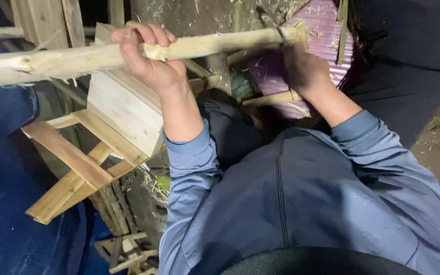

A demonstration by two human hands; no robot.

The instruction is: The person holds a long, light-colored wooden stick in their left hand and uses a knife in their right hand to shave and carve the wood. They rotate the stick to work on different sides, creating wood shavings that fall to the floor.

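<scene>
A long peeled wooden pole (67, 58) runs across the top of the view from the left edge to the upper right. My left hand (146, 56) is wrapped around its middle, thumb and fingers closed over it. My right hand (304, 71) grips a tool with a pale wooden handle (273, 98); its dark blade (281, 34) meets the pole's right end. Both arms wear blue sleeves.
A small stool of pale wooden slats (120, 109) stands below the pole on the left. A purple ribbed sheet (327, 40) lies behind my right hand. Blue tarp (1, 178) covers the left side. Wood shavings litter the ground at the top.
</scene>
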